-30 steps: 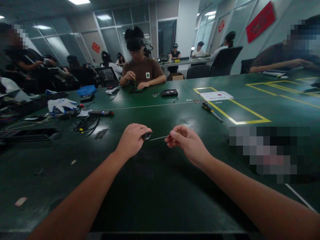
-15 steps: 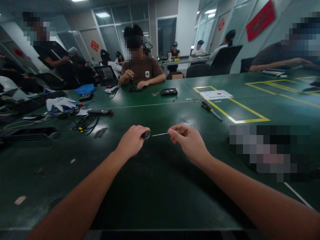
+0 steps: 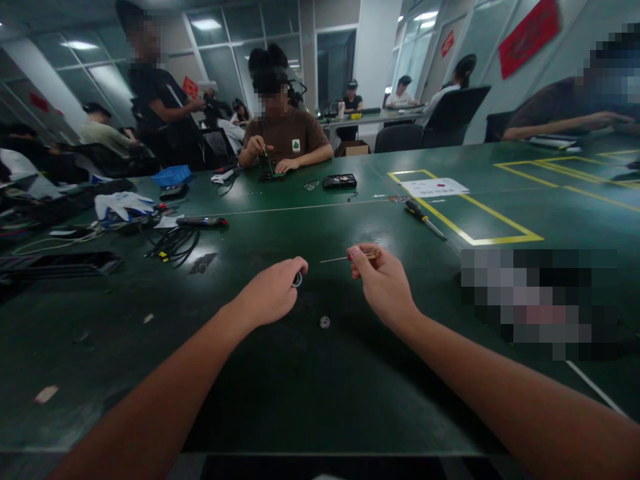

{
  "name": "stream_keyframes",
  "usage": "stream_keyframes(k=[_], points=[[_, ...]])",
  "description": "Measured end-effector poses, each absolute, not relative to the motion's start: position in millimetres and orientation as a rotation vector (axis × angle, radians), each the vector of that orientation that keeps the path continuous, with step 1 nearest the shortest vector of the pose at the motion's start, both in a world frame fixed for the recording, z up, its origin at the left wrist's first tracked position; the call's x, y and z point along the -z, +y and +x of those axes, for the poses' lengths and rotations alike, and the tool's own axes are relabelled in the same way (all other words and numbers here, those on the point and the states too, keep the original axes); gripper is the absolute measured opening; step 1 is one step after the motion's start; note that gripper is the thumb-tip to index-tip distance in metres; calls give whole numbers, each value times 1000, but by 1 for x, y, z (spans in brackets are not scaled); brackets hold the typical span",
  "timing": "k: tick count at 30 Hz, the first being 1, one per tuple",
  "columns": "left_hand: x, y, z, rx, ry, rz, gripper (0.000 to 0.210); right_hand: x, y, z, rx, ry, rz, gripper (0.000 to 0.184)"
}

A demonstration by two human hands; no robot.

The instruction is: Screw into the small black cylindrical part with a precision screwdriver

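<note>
My left hand [image 3: 270, 290] is closed around a dark cylindrical piece [image 3: 298, 279], whose open, ringed end shows at my fingertips. Most of that cylinder is hidden in the palm. Between thumb and fingers, my right hand [image 3: 383, 277] grips a small screwdriver [image 3: 371, 254] with an amber-looking handle. Its thin shaft points left toward the cylinder, with a gap between them. On the green table below both hands lies a small round grey disc [image 3: 325, 323] with dark spots.
A larger black-and-yellow screwdriver [image 3: 425, 219] lies ahead on the right, near a paper sheet [image 3: 435, 187]. Coiled black cable [image 3: 183, 247], white gloves [image 3: 123, 207] and a blue tray [image 3: 171, 175] are on the left. A person [image 3: 287, 140] works across the table [image 3: 280, 400].
The round disc now lies on the table, and the cylinder's end looks open. My right hand has drawn the screwdriver slightly right and up. A standing person at left has moved right.
</note>
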State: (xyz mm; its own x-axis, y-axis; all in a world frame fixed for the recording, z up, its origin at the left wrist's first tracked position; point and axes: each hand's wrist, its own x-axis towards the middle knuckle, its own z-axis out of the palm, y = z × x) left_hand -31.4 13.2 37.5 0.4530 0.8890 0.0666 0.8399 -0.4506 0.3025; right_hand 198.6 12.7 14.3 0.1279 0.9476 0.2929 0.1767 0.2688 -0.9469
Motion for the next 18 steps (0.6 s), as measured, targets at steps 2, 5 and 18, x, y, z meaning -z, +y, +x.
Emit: stream_keyframes(k=[2,5,18], points=[[-46,-2,-22,-199,1372,2537,36,-14,14,200,-796,-1290,-1160,29],[-49,-17,-9,-6,1246,2613,39,-14,18,203,-832,-1242,-1123,29],[-37,-1,-12,-271,1414,2525,19,-14,18,204,-924,-1259,-1133,33]])
